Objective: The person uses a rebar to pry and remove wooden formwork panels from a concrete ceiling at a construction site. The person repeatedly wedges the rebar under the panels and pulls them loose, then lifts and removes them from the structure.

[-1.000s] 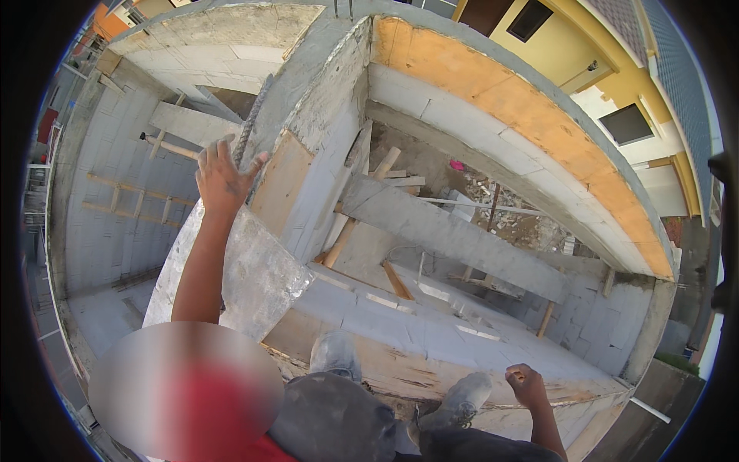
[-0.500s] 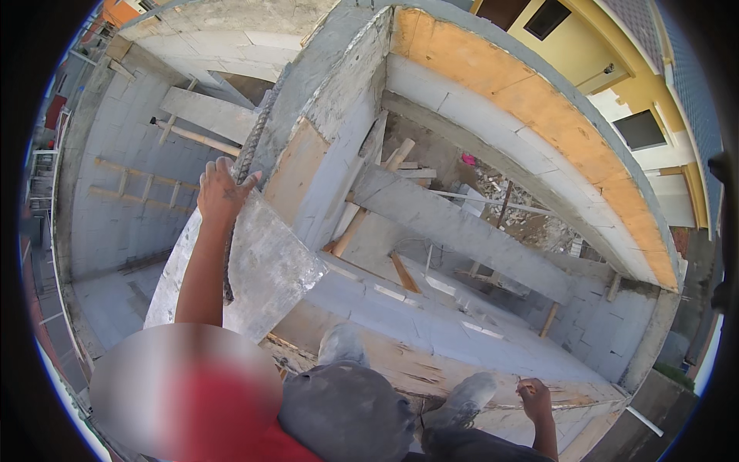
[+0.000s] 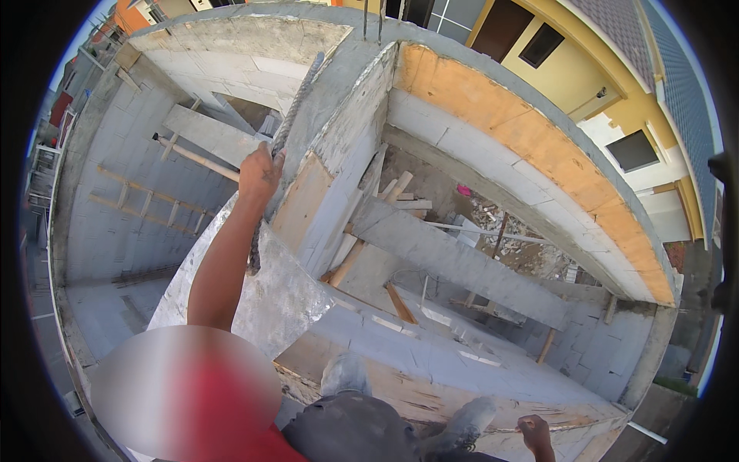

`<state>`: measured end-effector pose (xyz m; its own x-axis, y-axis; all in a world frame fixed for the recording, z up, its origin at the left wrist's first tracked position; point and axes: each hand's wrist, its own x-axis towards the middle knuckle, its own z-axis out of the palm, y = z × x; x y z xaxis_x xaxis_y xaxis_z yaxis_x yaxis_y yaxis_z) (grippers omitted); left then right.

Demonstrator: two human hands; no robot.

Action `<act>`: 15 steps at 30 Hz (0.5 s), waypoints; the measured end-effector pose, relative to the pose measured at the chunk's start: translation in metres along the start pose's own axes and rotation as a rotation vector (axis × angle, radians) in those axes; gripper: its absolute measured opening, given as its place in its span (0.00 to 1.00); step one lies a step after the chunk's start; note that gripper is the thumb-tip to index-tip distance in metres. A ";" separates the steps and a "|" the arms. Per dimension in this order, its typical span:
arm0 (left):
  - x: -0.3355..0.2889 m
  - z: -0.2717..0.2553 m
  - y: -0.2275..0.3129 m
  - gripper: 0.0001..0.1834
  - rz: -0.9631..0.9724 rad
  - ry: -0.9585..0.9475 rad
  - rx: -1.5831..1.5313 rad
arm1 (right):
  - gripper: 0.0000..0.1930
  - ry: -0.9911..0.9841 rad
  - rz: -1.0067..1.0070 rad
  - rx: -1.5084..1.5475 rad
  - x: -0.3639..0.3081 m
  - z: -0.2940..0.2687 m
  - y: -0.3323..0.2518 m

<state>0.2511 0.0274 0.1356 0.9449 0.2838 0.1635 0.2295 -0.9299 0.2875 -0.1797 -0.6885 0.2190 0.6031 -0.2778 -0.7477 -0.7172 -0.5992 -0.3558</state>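
Note:
My left hand (image 3: pixel 262 174) is closed around a ribbed steel bar (image 3: pixel 292 109), with my arm stretched forward. The bar passes beneath my fingers and stands by a pale grey concrete block (image 3: pixel 289 296). At the lower right, my right hand (image 3: pixel 534 433) hangs beside my leg with its fingers curled in; whether anything is inside them is hidden. My dusty boots (image 3: pixel 344 375) rest on a wall top edged with worn wooden boards (image 3: pixel 400 379).
Deep drops open between the block walls on both sides. An orange-faced beam (image 3: pixel 531 146) curves along the right. Below lie a concrete beam (image 3: pixel 462 254), timber props (image 3: pixel 400 304) and rubble (image 3: pixel 496 223). A wooden ladder (image 3: pixel 146 202) is at left; yellow houses (image 3: pixel 566 54) stand beyond.
The view has tilted up, showing more of the far wall top and houses. My left hand appears farther right and higher, still on the bar. My right hand sits lower in the picture.

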 end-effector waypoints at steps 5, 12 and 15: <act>0.071 0.037 0.022 0.28 -0.028 -0.156 0.052 | 0.08 -0.009 0.083 0.006 -0.008 0.003 0.013; 0.031 0.082 0.011 0.40 -0.221 -0.277 0.063 | 0.11 -0.013 0.125 0.121 0.003 0.016 -0.021; 0.032 0.077 0.014 0.39 -0.198 -0.272 0.129 | 0.11 -0.041 0.159 0.099 0.002 0.015 -0.025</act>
<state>0.3024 0.0056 0.0725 0.9026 0.4049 -0.1459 0.4257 -0.8899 0.1638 -0.1661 -0.6628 0.2179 0.4664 -0.3305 -0.8205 -0.8342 -0.4728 -0.2838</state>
